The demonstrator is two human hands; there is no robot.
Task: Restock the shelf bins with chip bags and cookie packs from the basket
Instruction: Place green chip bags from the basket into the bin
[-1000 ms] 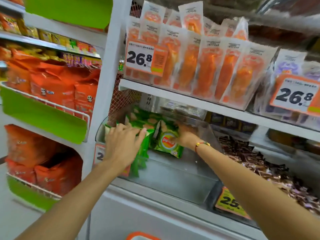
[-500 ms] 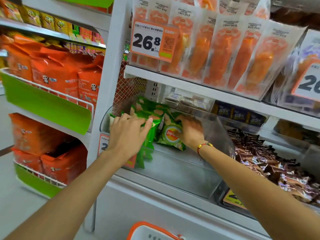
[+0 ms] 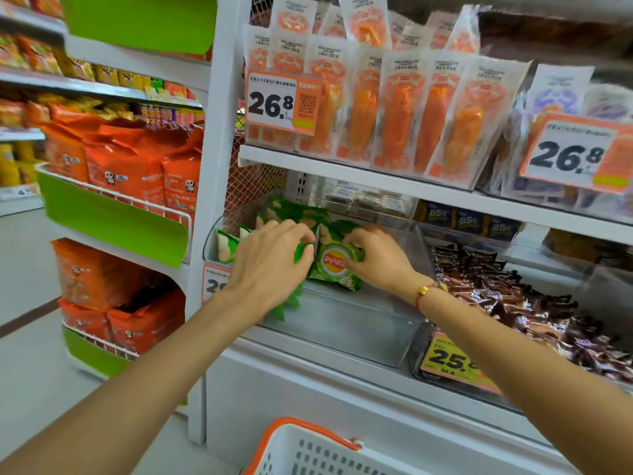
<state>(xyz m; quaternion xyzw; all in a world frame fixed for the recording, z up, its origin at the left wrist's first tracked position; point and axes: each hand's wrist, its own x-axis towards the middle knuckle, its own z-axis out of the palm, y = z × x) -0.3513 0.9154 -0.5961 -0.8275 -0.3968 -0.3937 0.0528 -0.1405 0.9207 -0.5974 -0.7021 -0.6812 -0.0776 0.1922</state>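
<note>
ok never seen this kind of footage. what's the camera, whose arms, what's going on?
There is no robot here. One wide-angle camera worn on a person's head looks forward and down at their own bare arms. The left hand rests on a stack of green chip bags, fingers curled over them. The right hand grips one green chip bag that stands in the clear shelf bin. Brown wrapped snacks fill the next bin, and orange packs line the shelf above. The white basket with orange handle shows at the bottom edge.
</note>
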